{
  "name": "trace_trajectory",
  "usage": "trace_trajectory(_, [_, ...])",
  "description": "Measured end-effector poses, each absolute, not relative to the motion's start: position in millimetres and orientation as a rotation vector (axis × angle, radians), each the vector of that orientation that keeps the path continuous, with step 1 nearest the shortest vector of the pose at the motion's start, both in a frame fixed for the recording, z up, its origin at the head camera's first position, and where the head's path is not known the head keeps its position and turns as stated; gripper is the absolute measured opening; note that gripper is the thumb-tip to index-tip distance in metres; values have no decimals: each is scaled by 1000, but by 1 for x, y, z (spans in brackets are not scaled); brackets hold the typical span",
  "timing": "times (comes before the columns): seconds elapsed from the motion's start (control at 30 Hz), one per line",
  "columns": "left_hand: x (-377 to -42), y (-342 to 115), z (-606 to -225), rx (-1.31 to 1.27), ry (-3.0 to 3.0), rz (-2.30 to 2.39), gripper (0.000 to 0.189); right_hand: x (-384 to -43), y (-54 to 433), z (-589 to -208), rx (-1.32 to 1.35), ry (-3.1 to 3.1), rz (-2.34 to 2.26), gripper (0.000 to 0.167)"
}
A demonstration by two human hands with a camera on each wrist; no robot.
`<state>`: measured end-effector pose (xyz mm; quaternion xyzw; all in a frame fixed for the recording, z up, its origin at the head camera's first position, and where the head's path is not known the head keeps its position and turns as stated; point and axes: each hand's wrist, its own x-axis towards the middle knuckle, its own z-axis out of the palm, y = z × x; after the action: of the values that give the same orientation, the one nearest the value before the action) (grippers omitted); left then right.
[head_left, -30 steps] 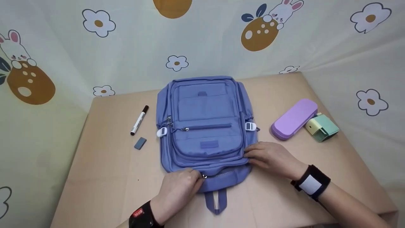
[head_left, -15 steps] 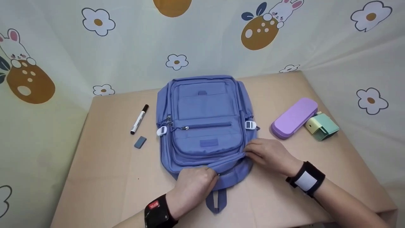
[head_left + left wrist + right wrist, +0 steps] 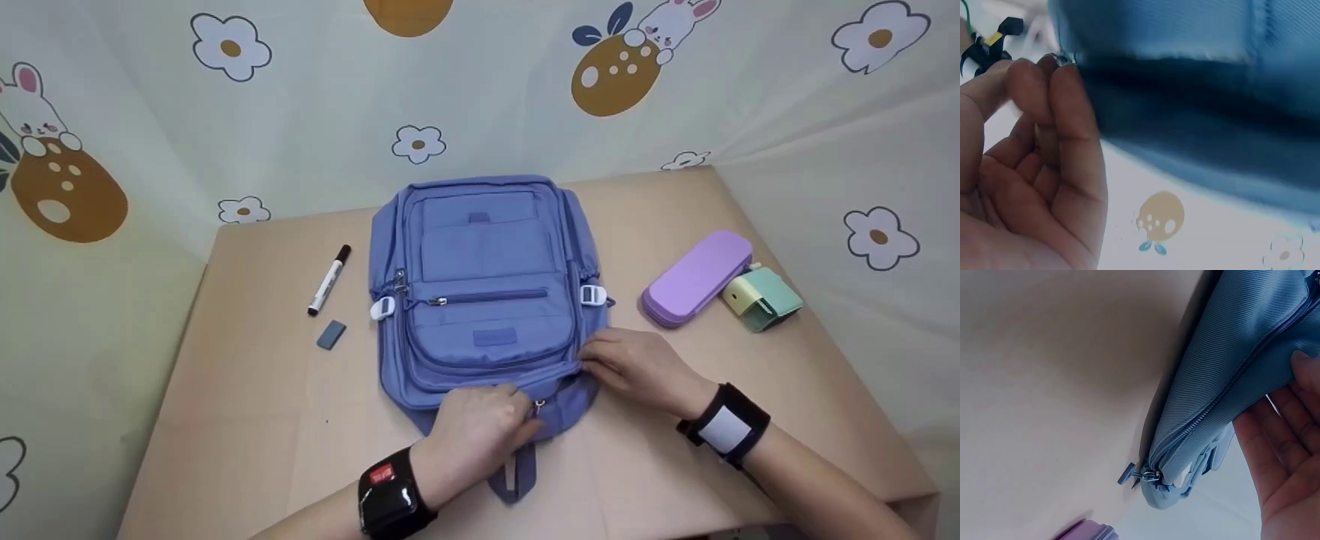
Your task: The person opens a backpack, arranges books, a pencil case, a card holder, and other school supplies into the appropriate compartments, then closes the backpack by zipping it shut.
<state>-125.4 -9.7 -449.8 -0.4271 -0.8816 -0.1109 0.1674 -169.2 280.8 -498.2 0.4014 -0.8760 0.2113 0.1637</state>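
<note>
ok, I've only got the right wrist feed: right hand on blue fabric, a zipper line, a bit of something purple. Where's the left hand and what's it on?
Observer: Head view has the left hand at the near edge of the backpack; it looks to be pinching a zipper pull there.

Operator: Carry loop in the way?

Observer: The carry loop sticks out from that near edge toward the person, partly hidden by the left hand.

Operator: Anything lying left of the backpack?

Observer: Yes, a black-and-white marker and, just nearer the person, a blue-grey eraser.
</note>
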Motion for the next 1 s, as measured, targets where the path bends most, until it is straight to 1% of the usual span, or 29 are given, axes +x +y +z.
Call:
trace_trajectory(0.13, [-131,-30,-443,-1168,-2483,-380,27,-169,280,-499,1138,-2496,607,16])
trace_trajectory(0.23, [-138,-43,-446,-1134,-2534,-401,35,-168,281,-498,1121,-2499,616,17])
trace_trajectory(0.3, [-142,-50,-451,-1132,-2573,-390,36,-166,280,-498,1102,-2512,620,17])
trace_trajectory(0.5, [-149,-56,-462,-1160,-2597,-401,18,-160,275,-497,1042,-2561,639,20])
trace_trajectory(0.67, [-153,-55,-460,-1156,-2650,-486,12,-146,268,-488,1007,-2462,664,28])
trace_trajectory(0.9, [-156,-56,-457,-1116,-2722,-553,10,-117,235,-479,1020,-2324,605,13])
trace_trajectory(0.93, [-156,-56,-457,-1112,-2725,-558,10,-113,231,-480,1015,-2334,579,13])
trace_trajectory(1.0, [-156,-56,-457,-1107,-2730,-563,11,-108,223,-483,988,-2367,511,19])
